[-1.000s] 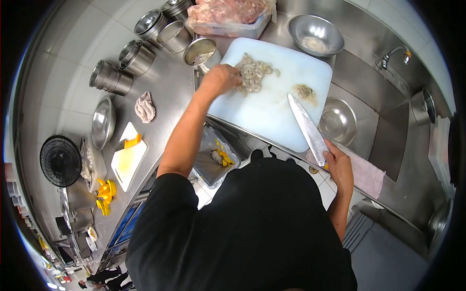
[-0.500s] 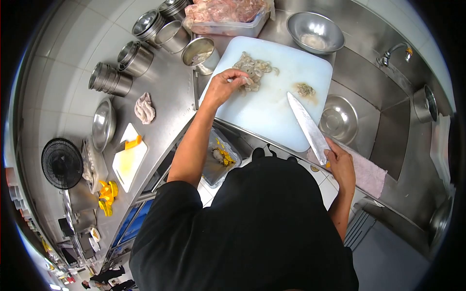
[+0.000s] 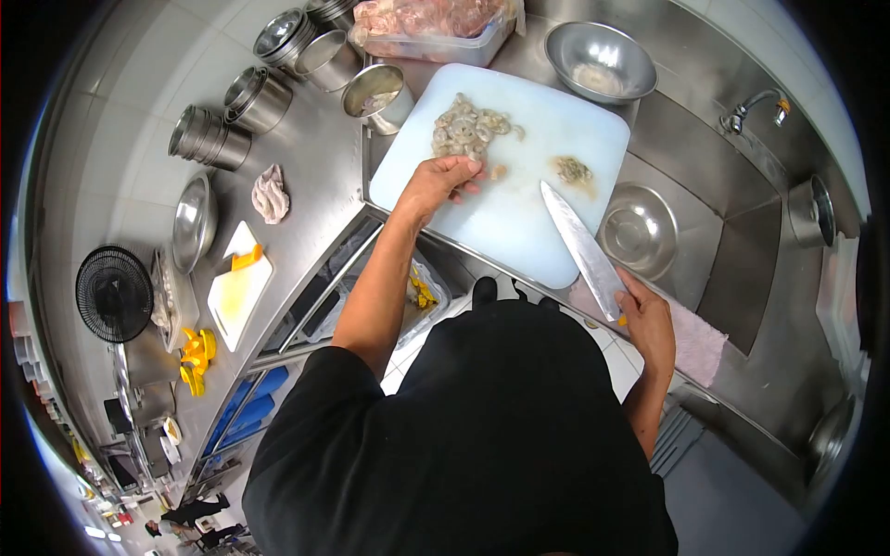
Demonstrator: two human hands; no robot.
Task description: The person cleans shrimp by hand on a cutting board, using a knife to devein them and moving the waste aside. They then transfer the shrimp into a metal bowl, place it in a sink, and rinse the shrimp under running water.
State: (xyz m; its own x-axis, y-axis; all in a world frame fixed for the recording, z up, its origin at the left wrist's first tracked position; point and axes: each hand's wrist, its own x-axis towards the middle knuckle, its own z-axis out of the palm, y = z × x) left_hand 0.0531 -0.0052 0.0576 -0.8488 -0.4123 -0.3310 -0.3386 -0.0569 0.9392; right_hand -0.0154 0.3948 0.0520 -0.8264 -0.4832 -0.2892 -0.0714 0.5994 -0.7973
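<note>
My left hand [image 3: 436,188] is over the white cutting board [image 3: 519,236], at the near side of a pile of peeled raw shrimp [image 3: 468,128]. Its fingers are curled in and pressed together, and whatever they hold is hidden. A small pinkish piece [image 3: 498,172] lies just past the fingertips. Low at the right, my right hand [image 3: 647,320] grips a large chef's knife [image 3: 582,248] by its handle, which is mostly covered. The blade slants up and left across the board. Beyond its tip sits a small heap of dark shrimp scraps [image 3: 573,170].
A steel bowl [image 3: 601,60] stands behind the board, and another bowl [image 3: 640,232] is in the sink at right. To the left are a steel pot [image 3: 378,97], a crumpled cloth [image 3: 270,195] and a small board [image 3: 243,292]. A pink towel [image 3: 697,341] hangs over the front edge.
My left hand has moved toward me, from the pile to its near edge. A small piece now shows beside the fingertips. The right hand and knife stay nearly still; the view has shifted slightly.
</note>
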